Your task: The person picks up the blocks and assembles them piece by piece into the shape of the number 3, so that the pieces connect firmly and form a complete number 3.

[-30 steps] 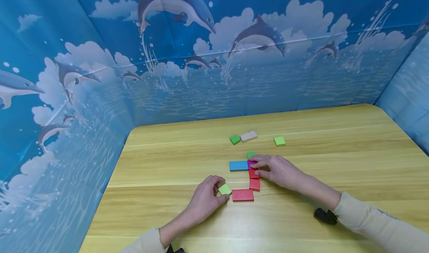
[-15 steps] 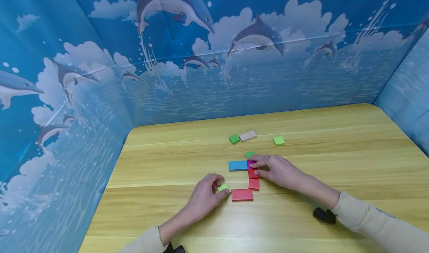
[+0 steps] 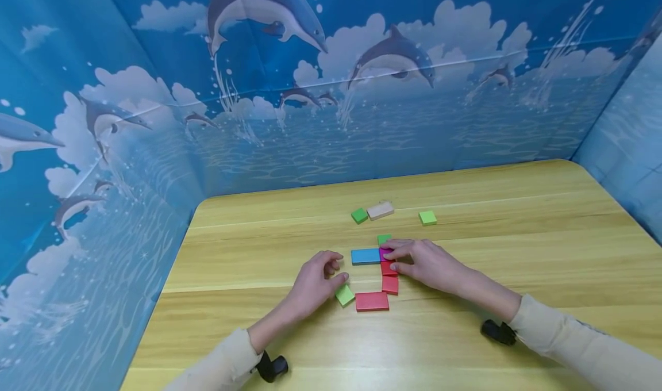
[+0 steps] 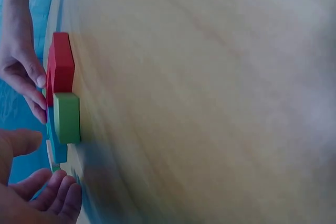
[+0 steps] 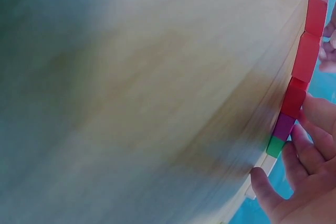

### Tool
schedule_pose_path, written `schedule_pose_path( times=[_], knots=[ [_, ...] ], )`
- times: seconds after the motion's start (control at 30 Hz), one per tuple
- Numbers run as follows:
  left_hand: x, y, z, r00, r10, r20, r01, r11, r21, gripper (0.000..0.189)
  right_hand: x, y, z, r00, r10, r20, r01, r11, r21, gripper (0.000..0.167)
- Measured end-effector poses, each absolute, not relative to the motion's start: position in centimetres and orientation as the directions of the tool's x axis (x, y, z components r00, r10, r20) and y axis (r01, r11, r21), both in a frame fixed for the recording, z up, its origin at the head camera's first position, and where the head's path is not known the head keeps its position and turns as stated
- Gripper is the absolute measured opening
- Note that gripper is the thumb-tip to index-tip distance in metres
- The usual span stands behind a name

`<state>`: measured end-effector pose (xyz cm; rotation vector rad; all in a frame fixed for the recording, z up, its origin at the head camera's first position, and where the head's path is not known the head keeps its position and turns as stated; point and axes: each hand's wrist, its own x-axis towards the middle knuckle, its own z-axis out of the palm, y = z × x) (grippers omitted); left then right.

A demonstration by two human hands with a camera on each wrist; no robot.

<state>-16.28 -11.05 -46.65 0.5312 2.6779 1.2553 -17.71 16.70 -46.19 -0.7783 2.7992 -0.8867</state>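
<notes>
My left hand (image 3: 314,286) hovers with parted fingers beside a light green block (image 3: 345,295), its thumb overlapping the block's far edge in the head view. In the left wrist view, nothing lies between that thumb and the fingers. The block sits slightly turned at the left end of a long red block (image 3: 372,302). My right hand (image 3: 434,264) rests its fingertips on a purple block (image 3: 383,254) and its thumb on a red block (image 3: 389,268). A red square block (image 3: 390,285), a blue block (image 3: 365,257) and a green block (image 3: 384,239) adjoin this group.
Farther back on the wooden table (image 3: 233,310) lie a darker green block (image 3: 359,215), a pale wooden block (image 3: 380,210) beside it, and another light green block (image 3: 427,218). A dolphin-printed curtain (image 3: 289,138) borders the table.
My left hand has let go of the light green block and risen slightly away from it, leaving the block turned beside the long red one. My right hand has stayed in place.
</notes>
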Motion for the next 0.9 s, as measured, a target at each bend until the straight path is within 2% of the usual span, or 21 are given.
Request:
schedule_pose_path(
  times=[0.43, 0.9],
  knots=[
    [-20.0, -10.5, -47.5, -0.894, 0.447, 0.016, 0.287, 0.545, 0.788, 0.049, -17.9, 16.7, -46.2, -0.865, -0.501, 0.035, -0.430, 0.703, -0.567, 0.033],
    [-21.7, -10.6, -48.4, -0.862, 0.507, 0.009, 0.276, 0.454, 0.847, 0.041, -17.9, 16.7, -46.2, -0.867, -0.498, 0.033, -0.427, 0.706, -0.565, 0.031]
  ],
)
